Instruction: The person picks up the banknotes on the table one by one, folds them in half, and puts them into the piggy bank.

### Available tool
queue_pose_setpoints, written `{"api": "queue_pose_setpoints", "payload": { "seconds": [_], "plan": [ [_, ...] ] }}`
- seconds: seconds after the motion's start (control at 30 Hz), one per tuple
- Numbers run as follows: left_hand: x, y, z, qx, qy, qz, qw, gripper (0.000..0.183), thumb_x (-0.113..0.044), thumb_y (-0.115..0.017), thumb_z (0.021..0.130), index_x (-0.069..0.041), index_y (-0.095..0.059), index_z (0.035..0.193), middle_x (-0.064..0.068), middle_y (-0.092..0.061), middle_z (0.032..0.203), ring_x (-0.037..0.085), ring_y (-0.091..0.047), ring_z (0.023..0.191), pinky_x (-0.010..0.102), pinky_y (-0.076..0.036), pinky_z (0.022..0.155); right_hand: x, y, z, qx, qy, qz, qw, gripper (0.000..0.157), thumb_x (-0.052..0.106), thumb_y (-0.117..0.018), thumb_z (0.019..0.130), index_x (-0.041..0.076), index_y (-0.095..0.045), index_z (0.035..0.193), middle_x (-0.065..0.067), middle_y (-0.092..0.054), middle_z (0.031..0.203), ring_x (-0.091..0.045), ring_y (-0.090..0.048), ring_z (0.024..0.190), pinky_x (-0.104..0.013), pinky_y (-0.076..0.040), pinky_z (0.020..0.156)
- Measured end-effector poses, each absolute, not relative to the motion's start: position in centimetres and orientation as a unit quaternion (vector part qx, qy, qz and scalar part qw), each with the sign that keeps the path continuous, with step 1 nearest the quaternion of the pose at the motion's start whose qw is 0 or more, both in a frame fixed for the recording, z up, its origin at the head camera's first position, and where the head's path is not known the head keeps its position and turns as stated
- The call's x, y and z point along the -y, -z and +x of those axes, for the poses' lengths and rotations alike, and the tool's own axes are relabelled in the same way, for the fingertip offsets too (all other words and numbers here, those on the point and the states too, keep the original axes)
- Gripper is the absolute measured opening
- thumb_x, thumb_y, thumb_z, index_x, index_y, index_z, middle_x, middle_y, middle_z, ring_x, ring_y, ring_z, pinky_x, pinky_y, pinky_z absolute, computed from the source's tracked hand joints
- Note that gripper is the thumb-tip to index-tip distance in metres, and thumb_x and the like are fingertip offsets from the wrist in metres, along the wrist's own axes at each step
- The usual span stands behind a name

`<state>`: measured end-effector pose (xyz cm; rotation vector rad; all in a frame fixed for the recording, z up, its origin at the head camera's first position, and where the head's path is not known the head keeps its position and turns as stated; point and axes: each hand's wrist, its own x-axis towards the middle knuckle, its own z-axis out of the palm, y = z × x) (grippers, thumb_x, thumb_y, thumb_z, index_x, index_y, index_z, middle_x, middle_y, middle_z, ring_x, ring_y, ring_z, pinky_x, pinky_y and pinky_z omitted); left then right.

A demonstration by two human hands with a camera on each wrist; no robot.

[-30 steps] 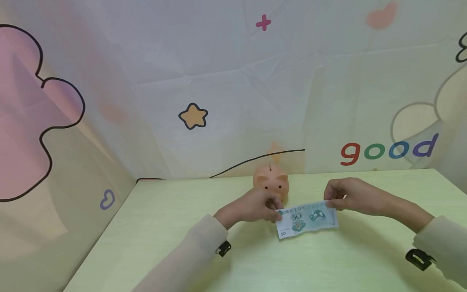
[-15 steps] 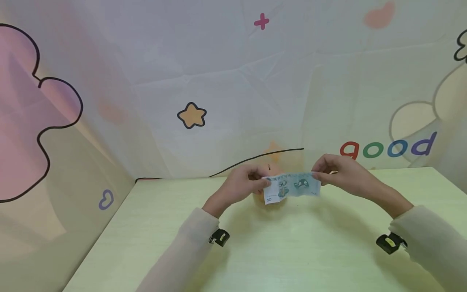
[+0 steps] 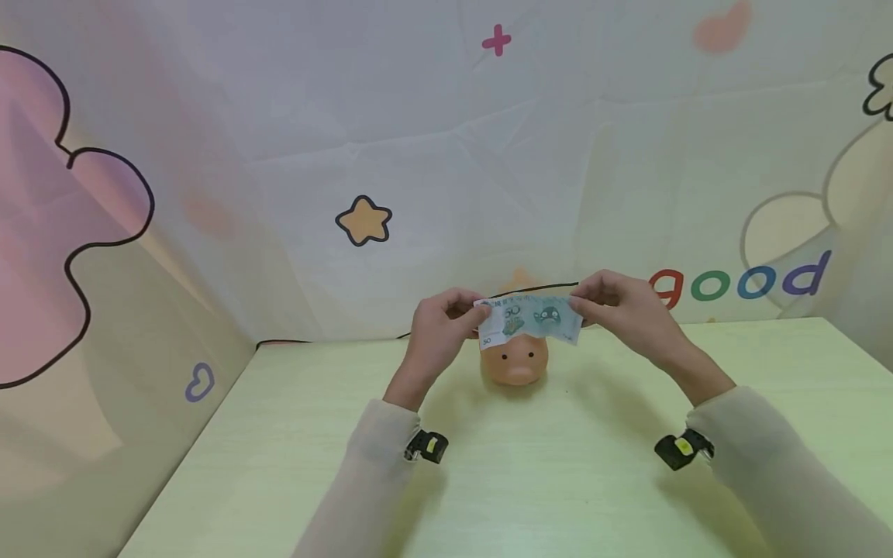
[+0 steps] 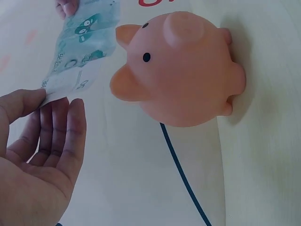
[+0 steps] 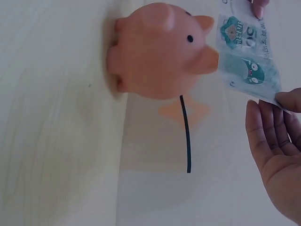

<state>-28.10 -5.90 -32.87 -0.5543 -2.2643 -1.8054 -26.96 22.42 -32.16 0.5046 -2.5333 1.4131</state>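
Observation:
A green-and-white play banknote [image 3: 528,318] marked 50 is stretched between both hands, above the pink piggy bank [image 3: 515,364]. My left hand [image 3: 441,333] pinches its left end between thumb and fingers. At the opposite end, my right hand [image 3: 631,316] pinches the upper corner. In the head view the note covers the pig's top and ears, so the slot is hidden there. Both wrist views show the pig upright on the table, its ears close to the note's lower edge; whether they touch I cannot tell.
The pale yellow-green table [image 3: 558,480] meets a printed cloth backdrop [image 3: 432,170] right behind the piggy bank. Another stretch of cloth [image 3: 139,341] borders the table's left side. Black wrist cameras [image 3: 427,446] sit below both sleeves.
Both hands have raised the banknote and carried it left and away from me, from in front of the piggy bank to above it. The piggy bank stays in place.

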Motion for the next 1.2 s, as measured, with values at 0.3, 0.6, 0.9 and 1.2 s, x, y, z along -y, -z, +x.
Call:
{"api": "queue_pose_setpoints", "payload": {
  "seconds": [0.3,0.6,0.9,1.2],
  "plan": [
    [5.7,32.5,-28.1,0.765,0.602,-0.163,0.162,0.013,-0.006,-0.074,0.100,0.001,-0.078,0.109,0.011,-0.073,0.095,0.019,-0.066,0.078,0.039,-0.066,0.073,-20.9,32.0,-27.2,0.815,-0.545,0.164,0.109,0.026,0.018,-0.072,0.104,-0.002,-0.068,0.120,-0.016,-0.073,0.109,-0.022,-0.073,0.089,-0.021,-0.060,0.081],
    [5.7,32.6,-28.0,0.756,0.615,-0.150,0.166,0.014,-0.010,-0.074,0.101,0.000,-0.078,0.110,0.011,-0.073,0.096,0.022,-0.068,0.081,0.039,-0.066,0.074,-19.7,32.1,-27.2,0.797,-0.573,0.151,0.114,0.030,0.021,-0.069,0.106,-0.004,-0.066,0.123,-0.017,-0.070,0.115,-0.018,-0.071,0.091,-0.022,-0.060,0.086],
    [5.5,32.4,-27.9,0.750,0.619,-0.155,0.173,0.015,-0.011,-0.074,0.101,0.000,-0.078,0.111,0.011,-0.073,0.096,0.021,-0.067,0.081,0.038,-0.066,0.075,-19.1,32.0,-27.2,0.791,-0.581,0.151,0.119,0.030,0.021,-0.069,0.106,-0.004,-0.066,0.123,-0.017,-0.070,0.114,-0.017,-0.072,0.091,-0.022,-0.060,0.086],
    [5.0,32.2,-27.2,0.731,0.639,-0.171,0.169,0.014,-0.009,-0.076,0.099,0.000,-0.077,0.110,0.009,-0.073,0.096,0.020,-0.068,0.077,0.040,-0.066,0.075,-18.3,31.7,-26.7,0.781,-0.592,0.146,0.138,0.033,0.025,-0.071,0.105,-0.003,-0.067,0.122,-0.013,-0.071,0.109,-0.017,-0.071,0.091,-0.021,-0.060,0.086]
  ]
}}
